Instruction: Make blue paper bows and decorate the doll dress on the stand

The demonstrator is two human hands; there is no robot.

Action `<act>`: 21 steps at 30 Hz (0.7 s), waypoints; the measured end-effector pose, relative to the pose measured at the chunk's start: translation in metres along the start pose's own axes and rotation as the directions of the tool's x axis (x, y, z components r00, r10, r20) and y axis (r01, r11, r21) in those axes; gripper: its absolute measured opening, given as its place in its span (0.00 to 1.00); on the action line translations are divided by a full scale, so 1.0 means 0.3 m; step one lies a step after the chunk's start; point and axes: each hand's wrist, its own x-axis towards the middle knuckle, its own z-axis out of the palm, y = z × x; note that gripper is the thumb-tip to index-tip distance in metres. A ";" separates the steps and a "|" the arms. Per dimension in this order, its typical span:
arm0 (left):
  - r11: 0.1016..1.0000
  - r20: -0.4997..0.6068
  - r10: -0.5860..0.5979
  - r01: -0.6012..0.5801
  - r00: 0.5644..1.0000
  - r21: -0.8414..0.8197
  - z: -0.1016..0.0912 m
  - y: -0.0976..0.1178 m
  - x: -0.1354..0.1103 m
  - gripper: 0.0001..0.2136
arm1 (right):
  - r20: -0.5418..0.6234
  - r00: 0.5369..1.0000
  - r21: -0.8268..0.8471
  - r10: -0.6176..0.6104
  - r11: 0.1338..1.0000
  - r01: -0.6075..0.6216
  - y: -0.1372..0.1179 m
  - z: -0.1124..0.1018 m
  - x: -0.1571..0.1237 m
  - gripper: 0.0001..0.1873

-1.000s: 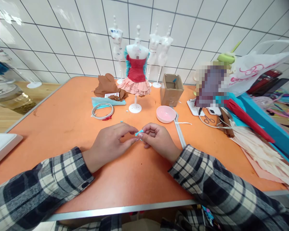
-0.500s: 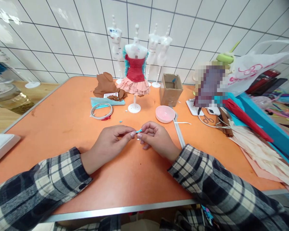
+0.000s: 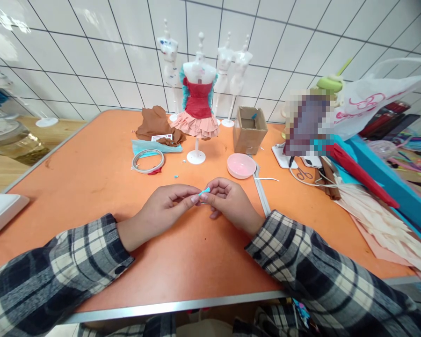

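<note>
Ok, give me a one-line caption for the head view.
Left hand and right hand hold a small blue piece over an orange table, before a dress form in red bodice and pink skirt.

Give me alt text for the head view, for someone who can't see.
A person's left hand pinches a tiny blue strip, its end at the right hand, above an orange table. Beyond are a pink bowl, a tape roll and a miniature dress form in red bodice and ruffled pink skirt.

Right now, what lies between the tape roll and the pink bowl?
In the head view, the white base of the red-topped mannequin stands there, with tiny scraps between it and the tape roll.
</note>
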 end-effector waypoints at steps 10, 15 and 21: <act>0.872 0.031 0.238 -0.228 0.971 0.433 -0.010 -0.027 -0.013 0.13 | 0.006 1.000 -0.018 -0.025 1.000 0.025 -0.002 -0.003 0.000 0.20; 0.925 0.012 0.194 -0.186 0.981 0.332 -0.016 -0.013 -0.015 0.12 | 0.053 0.998 0.020 -0.030 0.999 0.029 -0.002 -0.007 -0.003 0.18; 0.950 0.024 0.158 -0.159 0.987 0.270 -0.017 -0.013 -0.013 0.12 | 0.040 0.999 0.027 -0.026 0.999 0.025 -0.008 -0.004 -0.004 0.18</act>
